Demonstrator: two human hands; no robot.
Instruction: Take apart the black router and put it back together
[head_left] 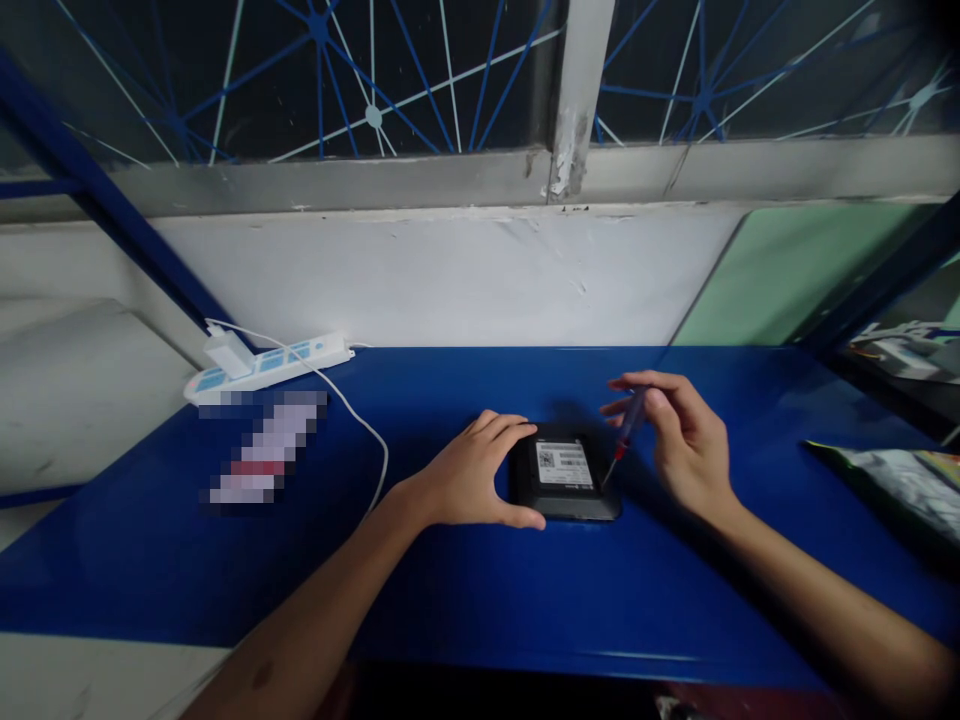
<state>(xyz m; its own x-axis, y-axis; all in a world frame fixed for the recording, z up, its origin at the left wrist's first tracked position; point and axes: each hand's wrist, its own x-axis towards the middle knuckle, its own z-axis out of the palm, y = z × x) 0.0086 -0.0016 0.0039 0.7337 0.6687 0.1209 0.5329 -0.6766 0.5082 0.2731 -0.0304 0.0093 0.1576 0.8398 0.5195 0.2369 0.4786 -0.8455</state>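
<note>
A flat black electronic device with a white printed label and a square code lies on the blue table. My left hand grips its left side, fingers along the far edge and thumb at the near edge. In my right hand is a screwdriver with a translucent purple and red handle, pinched between thumb and fingers. It leans with its tip down at the right side of the device, by the label's corner. Whether the tip sits in a screw is too small to tell.
A white power strip with a plugged-in charger stands at the back left, its white cable looping towards my left forearm. A blurred-out flat item lies left. To the right is a shiny packet. A wall rises behind the table.
</note>
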